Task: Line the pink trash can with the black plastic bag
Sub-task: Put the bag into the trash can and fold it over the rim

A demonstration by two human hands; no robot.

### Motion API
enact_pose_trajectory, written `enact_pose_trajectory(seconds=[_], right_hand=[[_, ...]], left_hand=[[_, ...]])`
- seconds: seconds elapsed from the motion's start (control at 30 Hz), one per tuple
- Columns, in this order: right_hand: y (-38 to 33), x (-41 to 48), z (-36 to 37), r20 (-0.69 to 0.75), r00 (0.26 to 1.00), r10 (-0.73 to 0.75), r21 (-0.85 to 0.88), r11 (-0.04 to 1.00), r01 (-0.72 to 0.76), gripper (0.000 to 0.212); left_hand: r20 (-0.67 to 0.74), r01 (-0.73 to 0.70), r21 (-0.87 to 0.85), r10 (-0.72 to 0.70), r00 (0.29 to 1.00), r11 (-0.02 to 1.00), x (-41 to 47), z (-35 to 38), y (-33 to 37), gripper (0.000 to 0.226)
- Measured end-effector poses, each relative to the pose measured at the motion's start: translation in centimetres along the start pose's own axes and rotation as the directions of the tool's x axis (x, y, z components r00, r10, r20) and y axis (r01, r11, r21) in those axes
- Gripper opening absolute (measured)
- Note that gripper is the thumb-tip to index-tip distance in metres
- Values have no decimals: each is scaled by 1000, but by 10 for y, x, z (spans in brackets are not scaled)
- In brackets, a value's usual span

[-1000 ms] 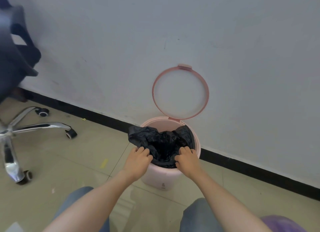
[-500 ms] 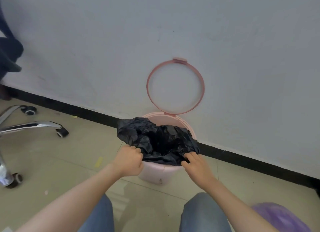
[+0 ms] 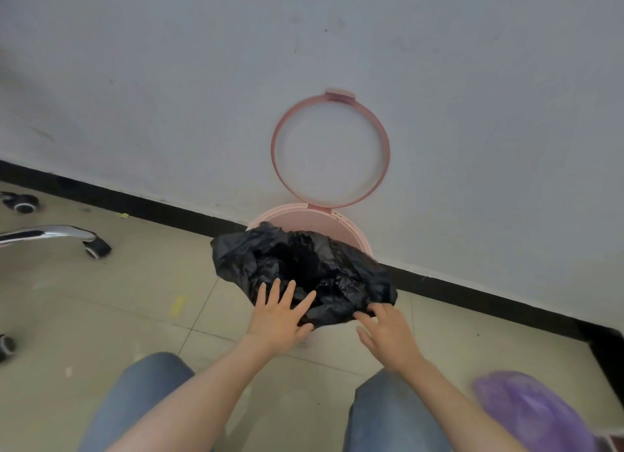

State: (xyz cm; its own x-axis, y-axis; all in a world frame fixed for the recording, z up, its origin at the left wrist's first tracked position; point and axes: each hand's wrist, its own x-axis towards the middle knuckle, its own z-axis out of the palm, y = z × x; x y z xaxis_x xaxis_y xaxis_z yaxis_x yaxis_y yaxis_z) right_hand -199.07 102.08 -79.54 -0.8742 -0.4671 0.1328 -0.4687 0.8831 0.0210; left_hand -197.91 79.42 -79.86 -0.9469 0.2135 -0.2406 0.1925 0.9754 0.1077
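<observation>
A chair base (image 3: 67, 237) stands left of the can (image 3: 341, 225); the ring (image 3: 331, 151) is raised. The bag (image 3: 304, 272) drapes its near rim. Left hand (image 3: 280, 316) lies flat, splayed on it; right hand (image 3: 388, 333) is unclenched, fingertips touching its edge.

Tiled floor (image 3: 101, 316) — pink trash can (image 3: 351, 230), chair castor (image 3: 98, 248), purple bag (image 3: 526, 414)

Chrome chair leg (image 3: 50, 232) with black castor (image 3: 98, 248) far left on tiled floor (image 3: 101, 309); purple bag (image 3: 530, 414) bottom right.
</observation>
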Motion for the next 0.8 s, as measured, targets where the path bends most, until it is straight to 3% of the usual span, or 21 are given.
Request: enact_pose_trajectory(seconds=[0.07, 0.17, 0.23, 0.37, 0.4, 0.47, 0.57, 0.73, 0.8], right_hand=[[6, 1, -1, 126, 958, 259, 246, 927, -283, 35], [5, 7, 0, 272, 883, 382, 523, 712, -469, 48], [-1, 14, -4, 173, 903, 394, 558, 716, -419, 49], [-16, 28, -8, -122, 945, 303, 304, 918, -255, 40], [-19, 30, -5, -123, 964, 234, 231, 952, -201, 39], [-18, 35, 1, 11, 978, 208, 202, 958, -206, 45], [1, 50, 12, 233, 930, 285, 384, 851, -358, 56], [14, 62, 22, 285, 903, 322, 562, 707, -429, 63], [18, 67, 21, 345, 873, 344, 669, 562, -487, 63]], left_hand=[[-66, 6, 30, -4, 998, 1000, -4, 6, -3, 58], [-132, 11, 34, -7, 991, 999, -8, 9, -1, 60], [-138, 16, 43, -10, 990, 999, -9, 12, -1, 63], [-126, 16, 59, -9, 992, 998, -9, 14, -2, 70], [-122, 15, 57, -8, 992, 998, -10, 14, -3, 71], [-106, 15, 59, -9, 994, 998, -8, 14, -4, 73], [-85, 18, 63, -13, 996, 998, -5, 12, -3, 75], [-57, 21, 77, -17, 998, 997, -5, 11, -2, 76], [-54, 45, 93, -40, 998, 995, -8, 8, 1, 73]])
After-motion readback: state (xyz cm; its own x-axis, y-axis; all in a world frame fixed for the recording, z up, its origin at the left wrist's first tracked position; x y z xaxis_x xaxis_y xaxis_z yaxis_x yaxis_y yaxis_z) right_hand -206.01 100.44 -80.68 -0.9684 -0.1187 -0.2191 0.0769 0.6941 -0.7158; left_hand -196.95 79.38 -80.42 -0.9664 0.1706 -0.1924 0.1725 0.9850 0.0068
